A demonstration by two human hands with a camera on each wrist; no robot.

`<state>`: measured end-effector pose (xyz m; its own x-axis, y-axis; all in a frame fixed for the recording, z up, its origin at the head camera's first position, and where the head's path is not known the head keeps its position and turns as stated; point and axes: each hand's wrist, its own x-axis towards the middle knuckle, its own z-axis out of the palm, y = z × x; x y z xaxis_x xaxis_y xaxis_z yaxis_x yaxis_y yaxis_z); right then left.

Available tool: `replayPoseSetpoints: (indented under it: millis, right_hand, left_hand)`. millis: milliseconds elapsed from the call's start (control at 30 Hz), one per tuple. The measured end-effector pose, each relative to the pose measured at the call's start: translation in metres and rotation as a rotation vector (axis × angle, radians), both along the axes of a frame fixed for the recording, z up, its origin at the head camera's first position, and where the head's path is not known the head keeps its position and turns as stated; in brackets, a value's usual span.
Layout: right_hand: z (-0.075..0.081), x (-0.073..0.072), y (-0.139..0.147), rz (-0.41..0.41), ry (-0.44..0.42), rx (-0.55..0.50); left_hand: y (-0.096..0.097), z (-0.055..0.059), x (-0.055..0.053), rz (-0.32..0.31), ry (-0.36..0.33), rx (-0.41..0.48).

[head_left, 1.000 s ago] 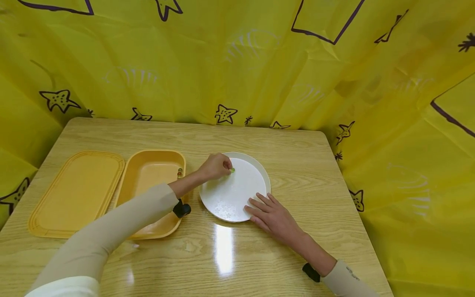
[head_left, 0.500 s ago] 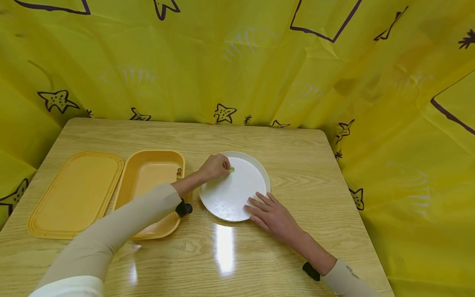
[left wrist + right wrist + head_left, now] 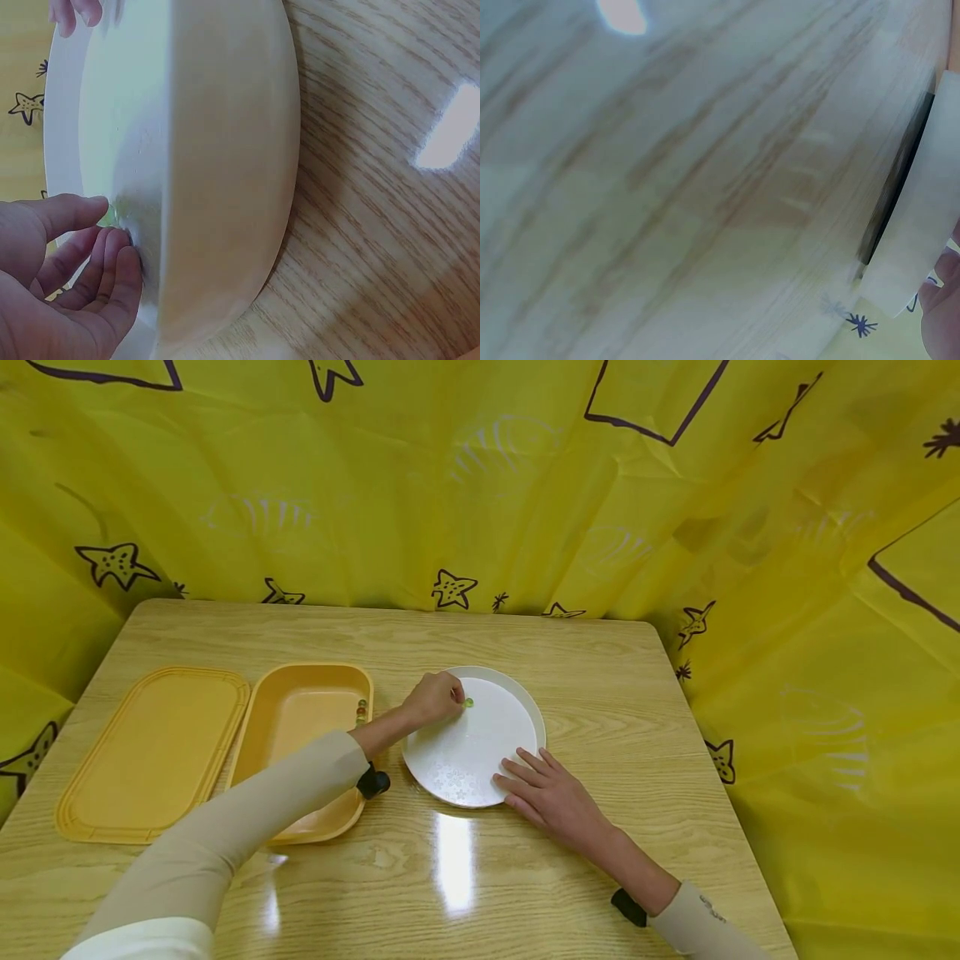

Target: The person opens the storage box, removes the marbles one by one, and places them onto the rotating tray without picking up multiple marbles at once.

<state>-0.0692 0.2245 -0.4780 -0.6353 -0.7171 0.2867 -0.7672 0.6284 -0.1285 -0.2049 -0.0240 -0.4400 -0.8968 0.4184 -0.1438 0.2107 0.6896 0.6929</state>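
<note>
My left hand (image 3: 435, 697) reaches over the far left part of a round white dish (image 3: 480, 752). Its thumb and curled fingers pinch a small green glass marble (image 3: 468, 702). The left wrist view shows the marble (image 3: 110, 215) as a bit of green between thumb and fingertips, mostly hidden. Across the near right rim lies my right hand (image 3: 558, 802), fingers spread and resting on the dish. The right wrist view catches only the outer wall of the dish (image 3: 919, 210) and a few fingers at its edge.
Left of the dish stands an orange rectangular tub (image 3: 307, 693), partly under the left forearm, with several marbles (image 3: 362, 712) along its right wall. Its flat orange lid (image 3: 157, 752) lies farther left. A yellow curtain (image 3: 375, 510) hangs behind the wooden table (image 3: 600, 685).
Both hands hold nearly the same place. The green marble and the left fingers stay at the same spot in the dish, with only a slight shift of the view.
</note>
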Motion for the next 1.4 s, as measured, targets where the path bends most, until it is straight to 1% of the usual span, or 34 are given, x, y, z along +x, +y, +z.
replayPoseSetpoints:
  millis: [167,333,400,500,667,767,867,1033,1100,1267,1400]
  right_hand:
    - [0.001,0.0,0.0,-0.004,-0.001,0.008]
    - [0.002,0.0,-0.001,-0.002,-0.003,0.009]
    - [0.002,0.0,-0.001,-0.002,0.0,0.009]
    - [0.001,0.0,-0.001,0.0,0.007,0.012]
    - [0.001,0.0,-0.001,0.007,0.013,0.01]
    - [0.001,0.0,-0.001,0.01,0.014,0.005]
    - [0.001,0.0,-0.001,0.011,0.018,0.001]
    - [0.002,0.001,-0.001,0.013,0.02,0.005]
    - [0.002,0.001,-0.001,0.016,0.018,0.005]
    - [0.002,0.0,-0.002,0.015,0.007,0.006]
    - [0.001,0.001,-0.002,0.009,0.009,0.012]
  left_hand:
    - [0.0,0.0,0.0,-0.006,0.009,-0.002]
    - [-0.002,0.002,0.0,-0.01,0.028,0.007]
    - [-0.003,0.004,0.0,-0.005,0.024,0.014]
    - [-0.006,0.009,0.0,0.003,0.004,0.031]
    - [-0.014,0.023,-0.001,0.018,-0.039,0.087]
    - [-0.023,0.031,-0.001,0.034,-0.053,0.126]
    - [-0.033,0.038,-0.001,0.047,-0.047,0.164]
    - [-0.053,0.047,0.001,0.074,-0.036,0.203]
    - [-0.061,0.049,0.002,0.084,-0.03,0.205]
    - [-0.085,0.052,0.005,0.109,-0.018,0.197]
    - [-0.104,0.049,0.008,0.128,-0.038,0.201]
